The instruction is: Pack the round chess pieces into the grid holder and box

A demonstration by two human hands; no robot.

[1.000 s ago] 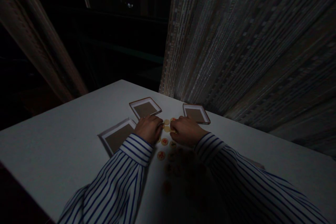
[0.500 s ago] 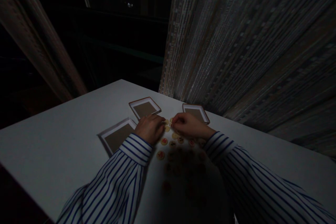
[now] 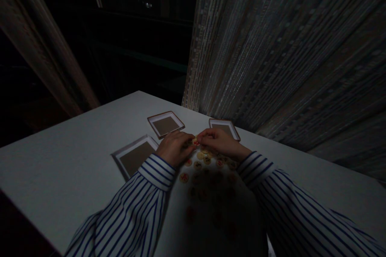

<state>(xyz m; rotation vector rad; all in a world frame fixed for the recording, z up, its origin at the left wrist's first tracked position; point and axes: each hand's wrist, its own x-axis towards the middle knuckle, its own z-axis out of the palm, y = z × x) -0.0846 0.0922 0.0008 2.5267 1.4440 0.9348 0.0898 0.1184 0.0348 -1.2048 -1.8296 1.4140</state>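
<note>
White bench [image 3: 66,160]: left edge well off left hand [image 3: 173,148]; room [image 3: 129,52] dark. Its fingers [image 3: 186,137] and right hand's [image 3: 221,142] pinch red-marked disc [image 3: 196,143].

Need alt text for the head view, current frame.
Left hand and right hand, in striped sleeves, work close together, fingertips at a round, red-marked piece over a white table in dim light. More round pieces lie nearer the camera; three shallow trays sit around the hands. A curtain hangs beyond, at right.
</note>
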